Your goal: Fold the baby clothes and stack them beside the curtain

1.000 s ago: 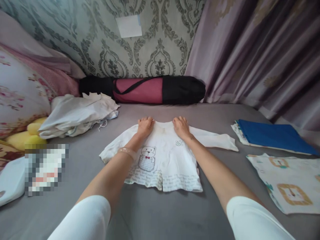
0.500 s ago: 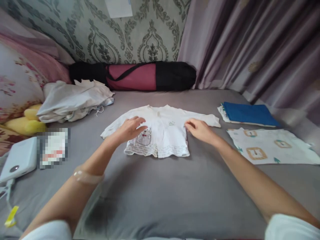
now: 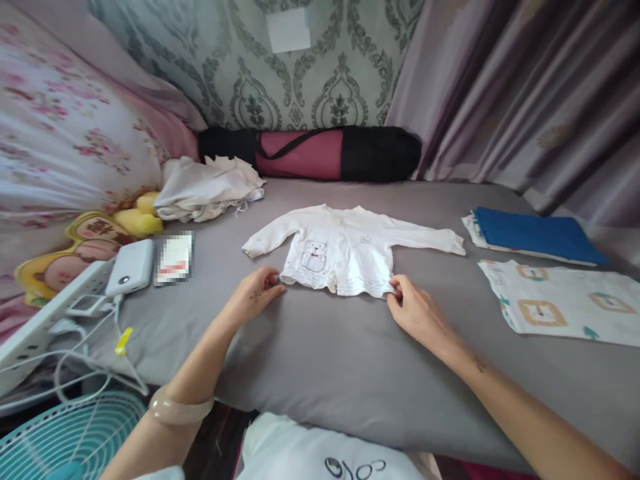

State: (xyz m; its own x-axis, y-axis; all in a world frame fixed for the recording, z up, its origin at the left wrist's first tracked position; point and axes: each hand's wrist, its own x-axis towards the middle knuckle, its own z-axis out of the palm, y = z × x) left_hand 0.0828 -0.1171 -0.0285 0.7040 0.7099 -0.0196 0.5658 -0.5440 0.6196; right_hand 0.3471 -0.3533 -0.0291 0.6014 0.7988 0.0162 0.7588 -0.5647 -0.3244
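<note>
A small white long-sleeved baby shirt (image 3: 345,247) lies spread on the grey bed sheet, sleeves stretched to both sides. It has a bear drawing on its left half and lettering along the hem. My left hand (image 3: 256,291), with a bangle on the wrist, pinches the hem's left corner between thumb and fingers. At the hem's right corner, my right hand (image 3: 413,305) grips the cloth in the same way. The hem ripples a little between them.
Folded blue cloth (image 3: 537,233) and a folded patterned cloth (image 3: 555,300) lie right. Left are crumpled white clothes (image 3: 207,190), a power bank (image 3: 131,267), a power strip (image 3: 55,307) with cables and a fan (image 3: 75,433). A long bag (image 3: 300,153) lies along the wall.
Both hands have come down from the shirt's sides to its bottom corners and taken hold of the hem. The camera view has shifted left and down, bringing the fan and power strip into sight.
</note>
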